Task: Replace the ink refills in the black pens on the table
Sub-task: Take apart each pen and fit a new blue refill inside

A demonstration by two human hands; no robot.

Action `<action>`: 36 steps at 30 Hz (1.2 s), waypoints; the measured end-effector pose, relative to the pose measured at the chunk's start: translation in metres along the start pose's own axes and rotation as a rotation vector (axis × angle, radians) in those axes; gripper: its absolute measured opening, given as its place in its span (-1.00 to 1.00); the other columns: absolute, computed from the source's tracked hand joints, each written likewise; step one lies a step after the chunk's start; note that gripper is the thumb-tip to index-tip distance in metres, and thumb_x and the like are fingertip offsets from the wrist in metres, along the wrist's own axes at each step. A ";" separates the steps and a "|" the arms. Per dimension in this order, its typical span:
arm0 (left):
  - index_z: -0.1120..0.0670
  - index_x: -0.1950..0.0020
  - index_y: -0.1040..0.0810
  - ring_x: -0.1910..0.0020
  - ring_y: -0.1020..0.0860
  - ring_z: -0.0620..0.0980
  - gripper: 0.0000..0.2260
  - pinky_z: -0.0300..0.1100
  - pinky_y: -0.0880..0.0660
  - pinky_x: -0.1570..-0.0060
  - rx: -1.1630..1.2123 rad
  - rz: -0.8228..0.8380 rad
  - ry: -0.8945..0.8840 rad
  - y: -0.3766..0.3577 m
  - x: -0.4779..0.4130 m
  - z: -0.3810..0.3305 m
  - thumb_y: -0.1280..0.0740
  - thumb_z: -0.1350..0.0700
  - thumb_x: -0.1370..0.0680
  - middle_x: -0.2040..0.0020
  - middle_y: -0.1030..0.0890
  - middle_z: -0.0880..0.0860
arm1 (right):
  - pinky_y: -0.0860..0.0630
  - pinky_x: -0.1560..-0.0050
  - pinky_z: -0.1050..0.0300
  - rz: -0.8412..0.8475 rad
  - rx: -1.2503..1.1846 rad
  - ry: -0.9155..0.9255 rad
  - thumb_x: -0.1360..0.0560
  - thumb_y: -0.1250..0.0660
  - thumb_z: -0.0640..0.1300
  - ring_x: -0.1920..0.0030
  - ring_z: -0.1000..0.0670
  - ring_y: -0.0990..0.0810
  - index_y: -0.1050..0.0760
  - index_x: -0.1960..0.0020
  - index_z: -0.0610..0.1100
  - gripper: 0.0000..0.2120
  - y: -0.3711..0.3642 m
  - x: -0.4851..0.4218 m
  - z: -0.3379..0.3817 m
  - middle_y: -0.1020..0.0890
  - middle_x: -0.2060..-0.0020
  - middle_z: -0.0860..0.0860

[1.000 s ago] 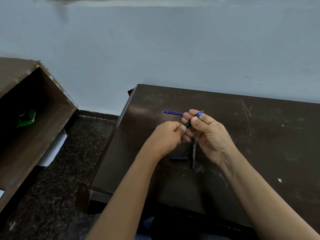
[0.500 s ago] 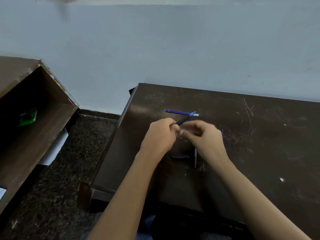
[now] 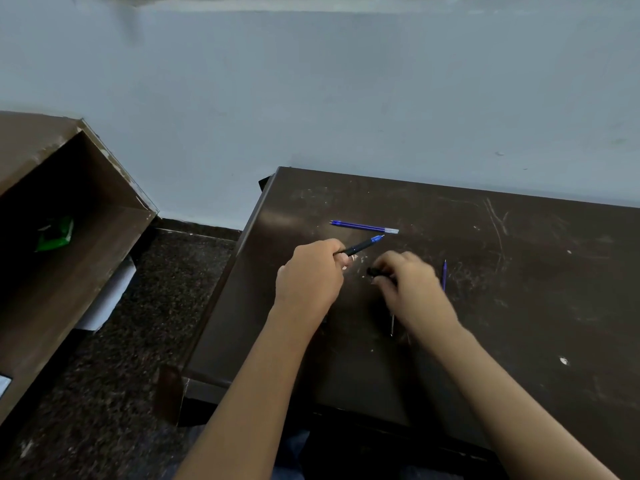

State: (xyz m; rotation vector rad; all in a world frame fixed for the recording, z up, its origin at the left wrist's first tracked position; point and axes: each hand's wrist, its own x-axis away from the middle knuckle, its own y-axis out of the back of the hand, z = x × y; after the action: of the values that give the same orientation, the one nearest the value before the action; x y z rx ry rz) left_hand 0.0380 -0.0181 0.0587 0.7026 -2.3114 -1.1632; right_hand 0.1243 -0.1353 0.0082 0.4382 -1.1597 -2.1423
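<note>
Our left hand (image 3: 310,275) was closed around the pen (image 3: 362,244), long axis up-right, blue tip toward the refills (image 3: 363,226) on the table (image 3: 519,306). Our right hand (image 3: 407,282), blurred, was pinching a small black piece (image 3: 374,271), likely the cap, just right of the pen and below its tip.

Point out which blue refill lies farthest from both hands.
The long blue refill near the table's far edge; the other refill lies right beside the right hand.
</note>
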 end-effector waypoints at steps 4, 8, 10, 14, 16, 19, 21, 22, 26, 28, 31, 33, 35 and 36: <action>-0.01 -0.02 -0.55 0.17 -0.48 -0.08 -0.83 0.03 -0.48 -0.09 -0.043 0.063 0.054 0.003 0.003 -0.001 -0.16 0.06 -0.62 0.19 -0.52 -0.08 | -0.45 -0.07 0.16 -0.174 -0.115 -0.032 -0.45 -0.36 -0.28 0.08 -0.04 -0.56 -0.58 -0.02 -0.14 -0.84 0.020 -0.007 -0.015 -0.54 0.07 -0.06; -0.02 -0.07 -0.57 0.08 -0.53 -0.03 -0.81 0.12 -0.45 -0.17 0.025 0.091 0.099 0.004 0.004 -0.004 -0.16 0.07 -0.62 0.11 -0.58 -0.03 | -0.30 0.11 0.61 -0.252 -0.167 0.018 -0.40 -0.38 -0.36 0.26 0.24 -0.45 -0.60 0.04 -0.14 -0.80 0.029 -0.009 -0.018 -0.53 0.14 0.03; -0.01 -0.07 -0.58 0.03 -0.55 0.00 -0.80 0.14 -0.44 -0.20 0.049 0.105 0.111 0.004 0.003 -0.004 -0.16 0.08 -0.62 0.09 -0.59 0.00 | -0.27 0.11 0.65 -0.266 -0.183 0.040 -0.40 -0.38 -0.38 0.22 0.24 -0.46 -0.60 0.03 -0.14 -0.78 0.030 -0.010 -0.017 -0.56 0.11 0.01; -0.01 -0.07 -0.60 0.00 -0.55 0.02 -0.77 0.12 -0.44 -0.20 0.054 0.118 0.112 0.001 0.002 -0.004 -0.15 0.09 -0.62 0.07 -0.60 0.02 | -0.33 0.05 0.58 -0.273 -0.216 0.075 -0.39 -0.37 -0.41 0.14 0.19 -0.49 -0.62 0.03 -0.13 -0.75 0.030 -0.010 -0.013 -0.57 0.08 0.03; 0.00 -0.10 -0.60 0.00 -0.56 0.02 -0.77 0.10 -0.45 -0.19 0.052 0.128 0.108 0.001 0.001 -0.002 -0.15 0.09 -0.61 0.04 -0.61 0.03 | -0.35 0.02 0.51 -0.272 -0.210 0.090 -0.38 -0.37 -0.42 0.12 0.17 -0.49 -0.63 0.04 -0.12 -0.74 0.029 -0.010 -0.012 -0.58 0.08 0.02; -0.02 -0.07 -0.61 0.01 -0.57 0.00 -0.79 0.03 -0.49 -0.13 0.051 0.139 0.080 -0.001 0.001 0.001 -0.18 0.09 -0.60 0.02 -0.62 0.03 | -0.38 -0.05 0.38 -0.258 -0.188 0.112 -0.39 -0.38 -0.41 0.06 0.13 -0.49 -0.64 0.03 -0.12 -0.74 0.029 -0.009 -0.011 -0.58 0.05 0.01; -0.04 -0.03 -0.62 0.07 -0.57 -0.03 -0.79 -0.07 -0.52 -0.01 0.058 0.144 0.047 -0.003 0.001 0.002 -0.18 0.07 -0.60 0.06 -0.61 0.00 | -0.39 -0.06 0.32 -0.238 -0.149 0.164 -0.39 -0.39 -0.39 0.05 0.10 -0.50 -0.64 0.02 -0.13 -0.76 0.026 -0.008 -0.008 -0.58 0.05 0.00; -0.03 -0.02 -0.62 0.09 -0.57 -0.05 -0.79 -0.12 -0.51 0.05 0.056 0.148 0.035 -0.005 0.001 0.002 -0.18 0.07 -0.60 0.09 -0.60 -0.02 | -0.39 -0.05 0.31 -0.227 -0.130 0.196 -0.39 -0.39 -0.40 0.04 0.08 -0.51 -0.65 0.02 -0.15 -0.76 0.024 -0.008 -0.006 -0.59 0.05 -0.02; 0.01 0.00 -0.63 0.09 -0.57 -0.04 -0.77 -0.08 -0.52 0.02 0.041 0.122 -0.005 -0.006 0.002 0.000 -0.16 0.09 -0.60 0.13 -0.61 -0.03 | -0.40 -0.01 0.30 -0.200 -0.118 0.278 -0.40 -0.38 -0.41 0.06 -0.01 -0.57 -0.65 0.03 -0.20 -0.78 0.019 -0.004 -0.001 -0.61 0.10 -0.05; 0.00 0.04 -0.64 0.06 -0.58 -0.01 -0.77 0.01 -0.51 -0.06 0.047 0.091 -0.025 -0.006 0.002 -0.002 -0.17 0.09 -0.60 0.09 -0.64 0.02 | -0.39 0.01 0.30 -0.199 -0.127 0.280 -0.41 -0.37 -0.40 0.07 -0.01 -0.57 -0.64 0.03 -0.19 -0.80 0.021 -0.005 -0.002 -0.61 0.10 -0.05; 0.01 0.02 -0.64 0.06 -0.59 0.01 -0.78 0.03 -0.51 -0.09 0.060 0.074 -0.036 -0.007 0.002 -0.006 -0.19 0.08 -0.59 0.07 -0.65 0.06 | -0.38 0.05 0.32 -0.190 -0.125 0.288 -0.41 -0.36 -0.40 0.09 -0.01 -0.56 -0.64 0.04 -0.20 -0.80 0.026 -0.006 -0.002 -0.60 0.10 -0.07; 0.02 0.00 -0.64 0.07 -0.59 0.02 -0.78 0.03 -0.52 -0.07 0.064 0.068 -0.036 -0.008 0.003 -0.008 -0.19 0.08 -0.59 0.06 -0.65 0.06 | -0.42 0.03 0.24 -0.173 -0.109 0.284 -0.42 -0.35 -0.40 0.08 -0.06 -0.57 -0.64 0.03 -0.22 -0.81 0.028 -0.006 -0.003 -0.60 0.09 -0.09; 0.02 -0.01 -0.64 0.07 -0.59 0.01 -0.78 -0.01 -0.53 -0.05 0.064 0.067 -0.040 -0.011 0.004 -0.009 -0.19 0.09 -0.59 0.06 -0.65 0.06 | -0.48 0.01 0.09 -0.154 -0.095 0.279 -0.44 -0.34 -0.40 0.07 -0.10 -0.57 -0.64 0.02 -0.23 -0.81 0.030 -0.005 -0.003 -0.60 0.08 -0.12; 0.02 -0.01 -0.64 0.07 -0.59 0.00 -0.78 -0.02 -0.53 -0.04 0.064 0.068 -0.041 -0.012 0.004 -0.009 -0.19 0.09 -0.59 0.05 -0.65 0.07 | -0.49 0.01 0.04 -0.142 -0.086 0.277 -0.45 -0.34 -0.40 0.07 -0.11 -0.57 -0.64 0.01 -0.24 -0.82 0.031 -0.005 -0.003 -0.60 0.08 -0.13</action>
State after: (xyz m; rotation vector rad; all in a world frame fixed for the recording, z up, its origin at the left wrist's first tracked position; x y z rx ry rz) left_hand 0.0427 -0.0318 0.0544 0.6227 -2.3968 -1.0871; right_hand 0.1413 -0.1456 0.0323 0.7707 -0.9011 -2.1572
